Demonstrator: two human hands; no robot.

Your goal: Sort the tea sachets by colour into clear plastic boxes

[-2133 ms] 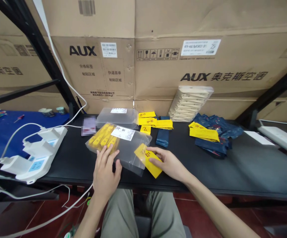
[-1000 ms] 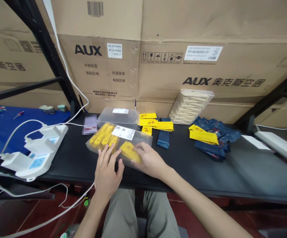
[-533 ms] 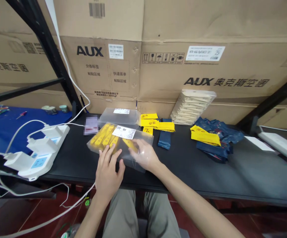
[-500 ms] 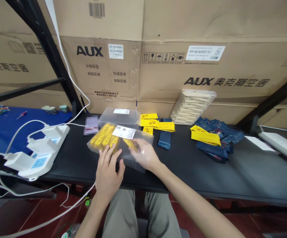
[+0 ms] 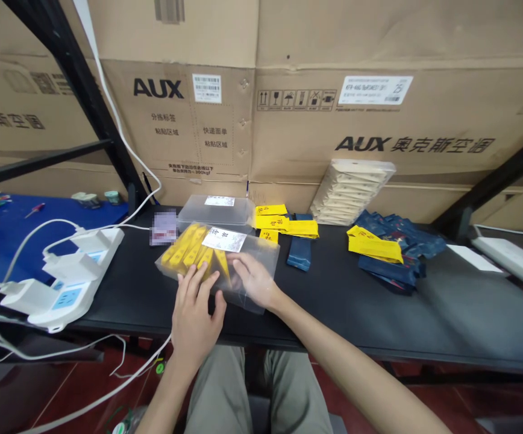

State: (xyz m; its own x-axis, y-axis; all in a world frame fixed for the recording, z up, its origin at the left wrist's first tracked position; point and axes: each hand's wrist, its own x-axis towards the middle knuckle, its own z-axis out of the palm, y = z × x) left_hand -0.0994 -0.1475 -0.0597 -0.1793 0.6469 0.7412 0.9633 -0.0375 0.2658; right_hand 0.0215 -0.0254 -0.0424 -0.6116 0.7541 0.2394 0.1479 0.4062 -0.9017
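Note:
A clear plastic box (image 5: 259, 268) with a white label (image 5: 223, 240) lies in front of me at a slant. Its left part holds a row of several yellow packets (image 5: 188, 247). Over the front edge of the box lies my left hand (image 5: 197, 310), fingers spread, tips against the packets. My right hand (image 5: 256, 282) reaches into the box from the right, fingers closed at the side of one yellow packet (image 5: 220, 264) at the row's end; its thumb is partly hidden.
Behind stands another clear box (image 5: 216, 211). Loose yellow packets (image 5: 302, 228) and a dark blue packet (image 5: 299, 253) lie to its right. Farther right are a tray of cream packets (image 5: 352, 190) and a blue packet pile (image 5: 390, 241). A white power strip (image 5: 85, 283) sits left.
My right hand has moved slightly left inside the box, bringing the end yellow packet against the row. My left hand stays at the front edge. The view has shifted a little.

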